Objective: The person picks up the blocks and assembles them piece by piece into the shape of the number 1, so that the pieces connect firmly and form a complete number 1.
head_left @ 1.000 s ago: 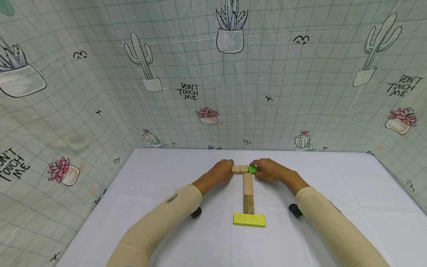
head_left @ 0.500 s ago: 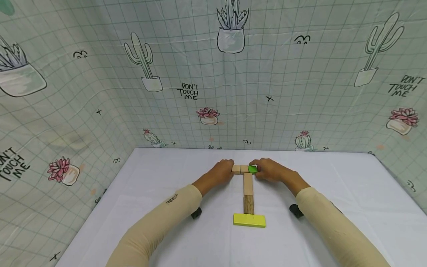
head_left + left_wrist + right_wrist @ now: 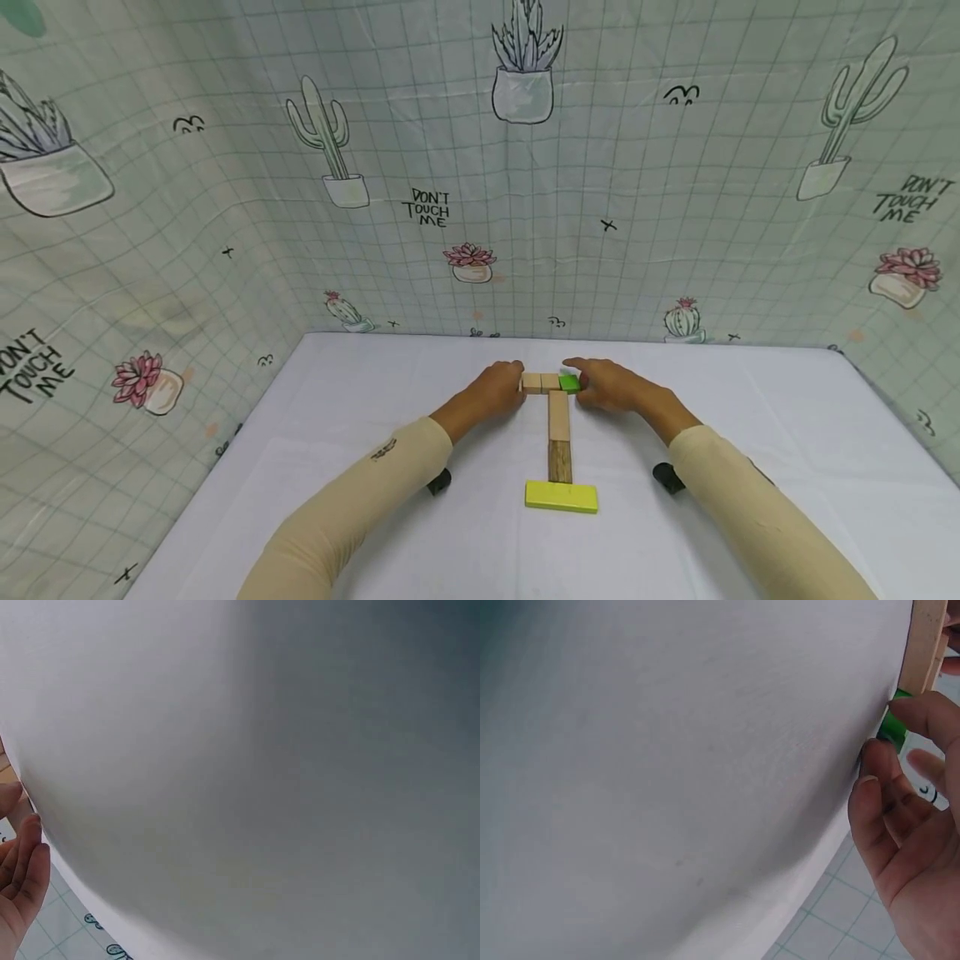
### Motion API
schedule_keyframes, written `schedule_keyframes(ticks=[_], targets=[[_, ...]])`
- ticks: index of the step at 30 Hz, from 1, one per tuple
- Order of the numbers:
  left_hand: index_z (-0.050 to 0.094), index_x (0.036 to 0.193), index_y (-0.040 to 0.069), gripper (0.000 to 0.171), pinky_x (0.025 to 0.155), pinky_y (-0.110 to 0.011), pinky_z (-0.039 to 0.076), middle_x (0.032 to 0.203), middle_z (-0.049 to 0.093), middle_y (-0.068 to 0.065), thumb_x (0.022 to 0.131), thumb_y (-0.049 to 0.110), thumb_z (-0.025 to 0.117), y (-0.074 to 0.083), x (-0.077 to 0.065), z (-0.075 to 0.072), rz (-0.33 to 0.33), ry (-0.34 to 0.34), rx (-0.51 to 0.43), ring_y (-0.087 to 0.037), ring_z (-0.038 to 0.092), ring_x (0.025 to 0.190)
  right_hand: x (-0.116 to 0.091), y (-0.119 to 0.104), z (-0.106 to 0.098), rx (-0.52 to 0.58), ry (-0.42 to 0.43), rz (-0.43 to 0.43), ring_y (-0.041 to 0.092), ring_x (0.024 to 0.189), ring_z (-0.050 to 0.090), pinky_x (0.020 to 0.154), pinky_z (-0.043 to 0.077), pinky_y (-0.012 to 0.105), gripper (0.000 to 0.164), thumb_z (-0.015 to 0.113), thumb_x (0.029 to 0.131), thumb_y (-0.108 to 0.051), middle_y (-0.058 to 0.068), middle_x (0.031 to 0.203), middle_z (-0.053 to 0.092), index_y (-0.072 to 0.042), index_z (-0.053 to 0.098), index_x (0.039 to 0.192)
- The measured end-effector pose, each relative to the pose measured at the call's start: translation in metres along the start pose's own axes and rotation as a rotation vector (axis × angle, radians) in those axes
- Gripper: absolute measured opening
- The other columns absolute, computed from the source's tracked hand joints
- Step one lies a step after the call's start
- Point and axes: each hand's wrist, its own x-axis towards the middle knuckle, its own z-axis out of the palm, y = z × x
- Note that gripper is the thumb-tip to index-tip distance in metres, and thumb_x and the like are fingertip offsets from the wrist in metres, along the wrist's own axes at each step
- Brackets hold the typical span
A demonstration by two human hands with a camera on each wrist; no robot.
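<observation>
On the white table (image 3: 360, 417) blocks lie in a flat pattern. Two small wooden cubes (image 3: 540, 382) and a green block (image 3: 569, 383) form a row across the far end. A long light wooden block (image 3: 558, 415), a dark wooden block (image 3: 558, 461) and a yellow block (image 3: 561, 497) run toward me. My left hand (image 3: 498, 385) touches the left cube with relaxed fingers (image 3: 19, 855). My right hand (image 3: 607, 385) pinches the green block (image 3: 891, 729) between thumb and a fingertip (image 3: 922, 712). Beside it a wooden edge (image 3: 922, 645) shows.
Printed cactus cloth (image 3: 450, 208) walls the table on the back and both sides. Black wrist-worn cameras (image 3: 438, 481) (image 3: 663, 477) hang under both beige sleeves. White tabletop stretches left and right of the blocks.
The right hand's forefinger has lifted a little, so more of the green block shows. The left hand and the blocks stay where they were.
</observation>
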Motion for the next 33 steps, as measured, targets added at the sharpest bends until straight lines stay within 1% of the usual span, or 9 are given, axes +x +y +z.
schedule_keyframes(ticks=[3, 7, 10, 15, 20, 24, 28, 33], targets=[[0.057, 0.13, -0.004, 0.04, 0.079, -0.03, 0.055, 0.104, 0.07, -0.011, 0.098, 0.019, 0.066, -0.002, -0.002, 0.0, -0.006, -0.005, -0.007, -0.016, 0.065, 0.09, -0.001, 0.003, 0.001, -0.003, 0.008, 0.0, 0.025, 0.104, 0.062, 0.099, 0.049, 0.052, 0.068, 0.068, 0.092, -0.014, 0.012, 0.112, 0.067, -0.007, 0.038, 0.153], [0.054, 0.137, -0.004, 0.049, 0.085, -0.03, 0.056, 0.111, 0.07, -0.012, 0.098, 0.022, 0.068, -0.005, -0.005, 0.001, -0.015, -0.008, -0.005, -0.018, 0.067, 0.098, -0.003, 0.008, 0.003, -0.01, 0.035, -0.025, 0.025, 0.102, 0.063, 0.096, 0.05, 0.051, 0.071, 0.068, 0.092, -0.014, 0.011, 0.111, 0.066, -0.006, 0.035, 0.153], [0.054, 0.136, -0.004, 0.049, 0.085, -0.031, 0.056, 0.111, 0.071, -0.012, 0.097, 0.022, 0.068, -0.006, -0.007, 0.001, -0.01, 0.0, -0.013, -0.019, 0.068, 0.1, -0.006, 0.012, 0.003, -0.023, 0.057, -0.041, 0.024, 0.1, 0.063, 0.094, 0.051, 0.051, 0.072, 0.068, 0.091, -0.013, 0.01, 0.11, 0.067, -0.004, 0.034, 0.153], [0.054, 0.137, -0.004, 0.049, 0.084, -0.032, 0.056, 0.104, 0.071, -0.01, 0.098, 0.023, 0.067, -0.009, -0.011, -0.002, -0.004, 0.007, -0.033, -0.017, 0.067, 0.096, -0.013, 0.016, -0.001, -0.076, 0.082, -0.044, 0.023, 0.098, 0.061, 0.092, 0.051, 0.05, 0.07, 0.068, 0.09, -0.014, 0.009, 0.109, 0.066, -0.004, 0.036, 0.152], [0.054, 0.137, -0.003, 0.051, 0.086, -0.032, 0.055, 0.106, 0.071, -0.01, 0.098, 0.027, 0.066, -0.012, -0.015, -0.006, 0.02, 0.027, -0.012, -0.019, 0.067, 0.099, -0.021, 0.018, -0.005, -0.113, 0.108, -0.037, 0.023, 0.096, 0.061, 0.088, 0.052, 0.049, 0.069, 0.069, 0.09, -0.016, 0.009, 0.11, 0.065, -0.004, 0.039, 0.15], [0.054, 0.137, -0.003, 0.053, 0.085, -0.032, 0.055, 0.105, 0.07, -0.009, 0.098, 0.031, 0.066, -0.014, -0.019, -0.008, 0.032, 0.035, 0.012, -0.018, 0.066, 0.098, -0.026, 0.021, -0.006, -0.14, 0.127, -0.038, 0.023, 0.095, 0.061, 0.084, 0.053, 0.049, 0.068, 0.07, 0.09, -0.022, 0.009, 0.111, 0.065, -0.005, 0.041, 0.149], [0.055, 0.137, -0.002, 0.055, 0.084, -0.033, 0.055, 0.102, 0.069, -0.007, 0.098, 0.035, 0.065, -0.016, -0.024, -0.011, 0.042, 0.028, 0.023, -0.017, 0.065, 0.095, -0.033, 0.024, -0.007, -0.159, 0.146, -0.02, 0.025, 0.1, 0.062, 0.083, 0.053, 0.051, 0.07, 0.071, 0.091, -0.033, 0.008, 0.115, 0.066, -0.007, 0.042, 0.149], [0.056, 0.137, -0.001, 0.056, 0.088, -0.035, 0.055, 0.11, 0.07, -0.008, 0.098, 0.039, 0.065, -0.02, -0.032, -0.014, 0.041, 0.029, 0.057, -0.018, 0.066, 0.101, -0.043, 0.027, -0.01, -0.16, 0.188, -0.016, 0.029, 0.104, 0.064, 0.079, 0.053, 0.053, 0.07, 0.069, 0.091, -0.04, 0.011, 0.119, 0.066, -0.007, 0.045, 0.147]])
